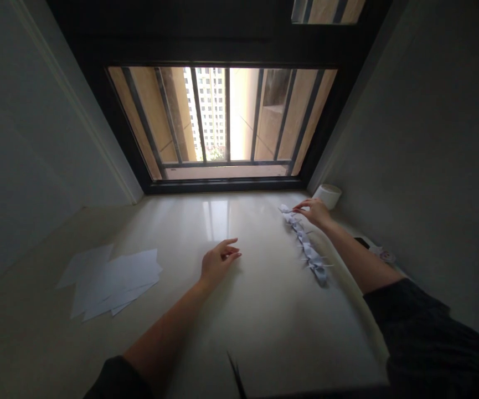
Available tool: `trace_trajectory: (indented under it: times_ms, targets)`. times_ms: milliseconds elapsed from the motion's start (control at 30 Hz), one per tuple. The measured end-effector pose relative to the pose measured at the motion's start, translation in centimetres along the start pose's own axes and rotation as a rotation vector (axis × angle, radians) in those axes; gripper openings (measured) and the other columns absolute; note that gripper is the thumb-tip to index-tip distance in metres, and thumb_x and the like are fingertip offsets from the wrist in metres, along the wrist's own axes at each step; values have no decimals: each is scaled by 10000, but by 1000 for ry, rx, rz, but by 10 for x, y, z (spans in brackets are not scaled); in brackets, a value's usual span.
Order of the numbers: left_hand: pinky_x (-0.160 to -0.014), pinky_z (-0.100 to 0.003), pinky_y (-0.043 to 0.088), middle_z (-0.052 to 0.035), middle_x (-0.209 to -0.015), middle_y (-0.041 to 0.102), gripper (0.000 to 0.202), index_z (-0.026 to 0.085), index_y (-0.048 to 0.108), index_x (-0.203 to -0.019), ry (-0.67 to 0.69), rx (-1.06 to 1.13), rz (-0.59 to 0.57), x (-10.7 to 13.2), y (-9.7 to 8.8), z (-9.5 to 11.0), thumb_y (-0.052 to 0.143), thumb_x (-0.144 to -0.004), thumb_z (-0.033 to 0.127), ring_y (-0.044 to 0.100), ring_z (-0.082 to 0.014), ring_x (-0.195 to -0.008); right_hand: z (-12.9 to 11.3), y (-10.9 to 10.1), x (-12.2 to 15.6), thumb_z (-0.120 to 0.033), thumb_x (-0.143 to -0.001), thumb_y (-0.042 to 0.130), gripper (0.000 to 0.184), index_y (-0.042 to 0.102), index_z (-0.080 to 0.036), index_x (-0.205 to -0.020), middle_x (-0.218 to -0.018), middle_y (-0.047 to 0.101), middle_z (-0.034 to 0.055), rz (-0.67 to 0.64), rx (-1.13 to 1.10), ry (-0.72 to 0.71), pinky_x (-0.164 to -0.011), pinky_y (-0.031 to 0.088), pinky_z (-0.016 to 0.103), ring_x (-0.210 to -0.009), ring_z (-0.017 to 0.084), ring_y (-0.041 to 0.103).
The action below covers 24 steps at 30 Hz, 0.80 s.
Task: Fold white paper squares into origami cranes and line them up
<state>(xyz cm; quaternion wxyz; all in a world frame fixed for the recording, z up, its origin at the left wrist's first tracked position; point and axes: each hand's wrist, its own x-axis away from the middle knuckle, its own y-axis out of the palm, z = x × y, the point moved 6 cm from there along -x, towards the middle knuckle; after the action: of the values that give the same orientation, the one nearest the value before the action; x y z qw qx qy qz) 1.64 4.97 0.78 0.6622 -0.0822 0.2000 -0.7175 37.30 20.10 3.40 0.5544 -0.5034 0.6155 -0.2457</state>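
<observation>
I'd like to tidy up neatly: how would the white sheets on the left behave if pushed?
The white sheets would probably slide apart rather than move as one, since they overlap loosely with uneven edges. They look light and bendable, judging by how thin and flat they lie. The surface may be slippery, given its glossy reflections.

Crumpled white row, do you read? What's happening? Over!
Left hand partly open, nothing visible in it. Right hand at far end of crumpled white row, grip unclear. White roll just beyond; paper sheets off left.
</observation>
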Motion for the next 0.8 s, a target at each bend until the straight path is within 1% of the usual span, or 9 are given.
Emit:
trace_trajectory:
  times_ms: [100,233,333,433,533,633,733,800]
  targets:
    - [-701,-274,507,-14,-920,707,386,305,602,-1114,-4,0,2,0,0,0,633,-741,395,652,-149,-740,4,11,1,-485,-760,599,269,742,-261,-799,-844,695,47,-27,16,22,-741,387,325,-822,232,553]
    - [-707,-275,504,-5,-915,709,374,309,601,-1108,-15,-28,5,0,0,1,629,-744,387,649,-145,-736,3,19,3,-464,-774,584,265,741,-255,-812,-859,695,46,-56,34,10,-762,383,326,-830,228,553]
    - [-704,-272,503,-1,-914,708,362,310,601,-1104,-10,-32,1,-1,0,1,621,-751,385,648,-142,-733,0,19,5,-467,-768,587,283,737,-243,-856,-886,691,58,-44,45,-5,-776,385,336,-861,243,539]
    - [-697,-266,503,-3,-909,709,357,304,605,-1098,1,-29,7,-1,0,1,621,-750,384,648,-138,-722,-5,14,6,-476,-765,590,298,732,-241,-879,-895,684,67,-18,39,-30,-797,386,348,-876,250,524]
    - [-687,-263,501,-4,-906,710,363,302,608,-1099,2,-38,7,-1,0,2,620,-747,391,646,-139,-715,-9,3,5,-486,-770,584,304,732,-240,-869,-901,679,72,27,24,-38,-813,387,358,-879,250,516]
    - [-689,-263,496,1,-895,710,346,300,616,-1088,1,-73,13,-1,-1,4,601,-759,409,643,-141,-721,-13,-15,4,-493,-805,536,334,731,-227,-862,-882,678,79,79,10,-19,-821,386,375,-868,248,524]
    - [-698,-265,489,-5,-886,711,318,290,641,-1052,6,-109,21,0,-2,5,569,-777,431,644,-148,-736,-23,-41,7,-514,-821,498,374,726,-219,-856,-874,676,80,125,-6,19,-805,397,383,-842,243,536]
    - [-711,-265,487,-12,-883,713,297,275,664,-1006,7,-107,10,1,-1,6,543,-790,439,651,-156,-765,-40,-61,15,-527,-818,494,382,721,-223,-857,-871,672,75,152,-42,29,-775,413,373,-826,235,550]
